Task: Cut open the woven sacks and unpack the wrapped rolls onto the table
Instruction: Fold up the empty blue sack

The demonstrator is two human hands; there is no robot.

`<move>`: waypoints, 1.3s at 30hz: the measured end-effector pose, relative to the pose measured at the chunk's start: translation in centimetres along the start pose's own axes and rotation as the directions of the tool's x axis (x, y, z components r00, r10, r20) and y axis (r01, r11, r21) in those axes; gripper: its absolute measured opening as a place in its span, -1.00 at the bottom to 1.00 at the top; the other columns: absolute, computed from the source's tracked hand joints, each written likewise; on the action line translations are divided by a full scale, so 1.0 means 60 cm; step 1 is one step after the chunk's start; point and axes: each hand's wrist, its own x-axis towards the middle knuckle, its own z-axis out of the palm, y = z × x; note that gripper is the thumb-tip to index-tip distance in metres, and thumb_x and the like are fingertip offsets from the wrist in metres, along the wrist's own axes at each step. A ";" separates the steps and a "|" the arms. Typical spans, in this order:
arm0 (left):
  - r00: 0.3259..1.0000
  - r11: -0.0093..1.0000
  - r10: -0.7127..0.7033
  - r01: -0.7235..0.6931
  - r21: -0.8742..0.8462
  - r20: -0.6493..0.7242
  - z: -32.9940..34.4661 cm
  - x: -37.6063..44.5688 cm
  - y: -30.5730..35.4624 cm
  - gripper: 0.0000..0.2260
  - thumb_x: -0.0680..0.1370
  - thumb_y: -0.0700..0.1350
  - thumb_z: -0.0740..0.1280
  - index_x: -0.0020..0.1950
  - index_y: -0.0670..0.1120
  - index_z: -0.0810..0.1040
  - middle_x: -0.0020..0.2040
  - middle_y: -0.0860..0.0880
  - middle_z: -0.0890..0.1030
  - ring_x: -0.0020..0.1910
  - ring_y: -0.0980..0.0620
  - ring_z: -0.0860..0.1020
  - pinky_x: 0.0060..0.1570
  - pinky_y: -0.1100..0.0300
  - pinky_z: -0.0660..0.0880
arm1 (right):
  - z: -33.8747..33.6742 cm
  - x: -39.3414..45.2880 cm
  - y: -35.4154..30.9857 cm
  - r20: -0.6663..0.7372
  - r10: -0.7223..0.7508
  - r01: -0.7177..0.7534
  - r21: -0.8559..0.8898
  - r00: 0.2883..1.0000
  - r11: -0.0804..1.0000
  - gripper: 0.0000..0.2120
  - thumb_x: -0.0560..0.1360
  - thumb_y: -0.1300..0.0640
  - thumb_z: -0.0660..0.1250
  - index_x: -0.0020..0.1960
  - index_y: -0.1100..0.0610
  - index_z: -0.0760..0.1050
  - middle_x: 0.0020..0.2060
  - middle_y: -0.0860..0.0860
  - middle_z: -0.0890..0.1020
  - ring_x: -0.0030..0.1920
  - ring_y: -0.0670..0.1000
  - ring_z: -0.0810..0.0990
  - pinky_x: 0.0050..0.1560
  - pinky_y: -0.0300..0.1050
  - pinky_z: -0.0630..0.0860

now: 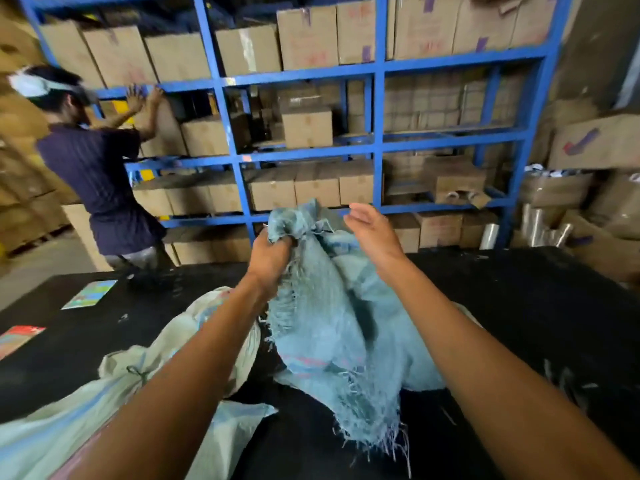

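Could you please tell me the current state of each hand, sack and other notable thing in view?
left hand: grips the blue sack's bunched top
right hand: open, raised beside the sack
blue sack: lifted, limp, frayed edges
pale sack: crumpled on the table
black table: bears two booklets at left
blue shelving: stacked with cartons

No text reading clearly anywhere. Brown cardboard cartons on blue steel shelving showing faint reddish printing (too blurred to make out). Purple tick-like mark showing on tilted brown carton at right. Two colourful printed cards lying on black table, lettering too small to tell.
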 end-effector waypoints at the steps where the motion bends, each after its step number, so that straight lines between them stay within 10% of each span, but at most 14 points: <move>1: 0.995 0.984 -0.096 0.096 -0.148 0.011 -0.015 0.005 0.017 -0.85 0.53 -0.28 0.25 -0.08 -0.08 0.57 -0.31 -0.03 0.64 -0.37 0.03 0.63 -0.36 0.19 0.56 | 0.002 0.002 0.008 0.024 -0.024 0.028 -0.165 0.999 0.986 -0.44 0.52 -0.07 0.40 0.47 -0.03 0.33 0.41 0.01 0.42 0.34 0.01 0.45 0.25 -0.06 0.44; 3: 0.964 0.907 -0.209 0.255 -0.336 0.167 -0.041 0.005 0.051 -0.90 0.52 -0.23 0.26 -0.11 -0.12 0.57 -0.32 -0.09 0.59 -0.41 -0.02 0.59 -0.36 0.18 0.54 | 0.013 0.000 0.021 0.155 0.011 0.071 -0.512 0.988 0.856 -0.31 0.43 -0.16 0.42 0.50 -0.19 0.23 0.46 -0.01 0.37 0.43 0.09 0.36 0.40 0.20 0.29; 6: 0.939 0.906 -0.218 0.296 -0.304 0.265 -0.078 -0.004 0.060 -0.84 0.56 -0.15 0.26 -0.04 -0.15 0.61 -0.23 -0.13 0.64 -0.35 -0.05 0.62 -0.34 0.17 0.57 | 0.038 -0.006 0.023 0.120 -0.063 0.125 -0.625 0.991 0.770 -0.74 0.51 -0.12 0.34 0.19 -0.18 0.52 0.13 -0.03 0.65 0.24 0.13 0.54 0.26 0.10 0.20; 10: 0.984 0.959 -0.017 0.067 0.276 -0.179 -0.169 0.021 0.020 -0.89 0.50 -0.20 0.43 -0.02 -0.20 0.61 -0.06 -0.25 0.66 -0.22 -0.07 0.58 -0.22 0.13 0.49 | 0.038 -0.012 -0.010 -0.095 -0.226 0.103 -0.679 0.969 0.727 -0.78 0.61 -0.08 0.22 0.18 -0.11 0.56 0.11 0.02 0.66 0.23 0.13 0.53 0.16 0.01 0.20; 14: 0.776 0.795 0.293 0.127 0.594 -0.558 -0.206 0.006 -0.010 -0.79 0.52 -0.22 0.29 0.14 -0.20 0.41 0.11 -0.24 0.47 0.09 -0.31 0.48 0.00 -0.12 0.45 | 0.050 -0.004 -0.032 -0.073 -0.189 0.085 -0.696 0.979 0.713 -0.70 0.64 -0.07 0.16 0.30 -0.05 0.52 0.19 0.08 0.62 0.27 0.18 0.50 0.21 0.03 0.23; 17: 0.894 0.781 0.434 -0.314 0.539 -0.109 -0.139 -0.028 -0.007 -0.67 0.56 0.12 0.28 0.09 -0.11 0.36 0.00 -0.10 0.45 0.02 -0.15 0.46 -0.02 0.03 0.41 | 0.087 -0.006 -0.055 0.071 -0.182 0.191 -0.548 0.981 0.814 -0.65 0.63 -0.03 0.19 0.33 0.07 0.52 0.24 0.10 0.61 0.29 0.15 0.51 0.13 -0.07 0.32; 21: 0.948 0.749 0.316 -0.275 0.602 0.040 -0.100 -0.012 -0.016 -0.44 0.45 0.29 0.39 0.20 -0.09 0.36 0.06 -0.08 0.50 0.05 -0.05 0.46 0.06 0.07 0.43 | 0.108 -0.023 -0.074 0.183 -0.251 0.307 -0.422 0.950 0.853 -0.78 0.52 -0.04 0.22 -0.17 -0.02 0.60 -0.30 -0.08 0.62 -0.17 -0.02 0.55 -0.02 -0.07 0.31; 24: 0.973 0.899 0.217 -0.170 0.403 -0.074 -0.118 0.021 -0.010 -0.90 0.51 -0.02 0.33 -0.14 -0.04 0.53 -0.20 -0.05 0.58 -0.20 -0.16 0.57 -0.20 0.12 0.43 | 0.082 -0.030 -0.072 0.206 -0.226 0.300 -0.489 0.952 0.819 -0.69 0.54 0.05 0.19 -0.37 0.09 0.36 -0.51 -0.04 0.32 -0.37 -0.10 0.34 -0.03 -0.01 0.17; 26: 0.979 0.994 0.022 0.000 0.106 -0.203 -0.131 0.029 0.013 -0.80 0.56 -0.17 0.26 -0.27 -0.08 0.48 -0.31 -0.08 0.51 -0.33 -0.07 0.47 -0.31 0.19 0.35 | 0.051 -0.023 -0.065 0.139 -0.202 0.245 -0.541 0.970 0.804 -0.65 0.55 0.10 0.16 -0.40 0.10 0.25 -0.48 -0.03 0.29 -0.32 -0.05 0.34 0.02 0.02 0.14; 29: 0.910 0.943 -0.301 0.239 -0.231 -0.286 -0.161 0.031 0.042 -0.79 0.59 -0.20 0.25 -0.25 -0.09 0.43 -0.54 -0.03 0.47 -0.59 0.08 0.42 -0.62 0.31 0.30 | -0.002 -0.007 -0.040 -0.047 -0.130 0.052 -0.747 0.990 0.663 -0.68 0.56 0.07 0.14 -0.35 0.05 0.42 -0.20 -0.02 0.47 0.05 0.07 0.41 0.14 0.09 0.17; 33: 0.894 0.878 -0.444 0.421 -0.227 -0.057 -0.166 0.013 0.048 -0.77 0.65 -0.06 0.23 -0.04 -0.17 0.58 -0.43 -0.11 0.65 -0.53 -0.03 0.61 -0.62 0.21 0.51 | -0.032 0.002 0.004 -0.177 -0.193 -0.046 -0.840 0.965 0.541 -0.72 0.52 0.19 0.27 0.07 -0.14 0.59 0.24 0.03 0.42 0.33 0.12 0.33 0.34 0.08 0.18; 39: 0.871 0.753 -0.438 0.490 -0.440 0.221 -0.109 0.034 0.053 -0.64 0.68 -0.02 0.09 0.05 -0.23 0.58 -0.19 -0.22 0.66 -0.20 -0.17 0.64 -0.33 0.03 0.65 | 0.047 -0.048 -0.036 0.583 -0.113 0.404 -0.399 0.805 0.823 -0.67 0.51 0.09 0.38 0.26 -0.06 0.54 0.20 -0.12 0.59 0.20 -0.09 0.56 0.23 -0.11 0.49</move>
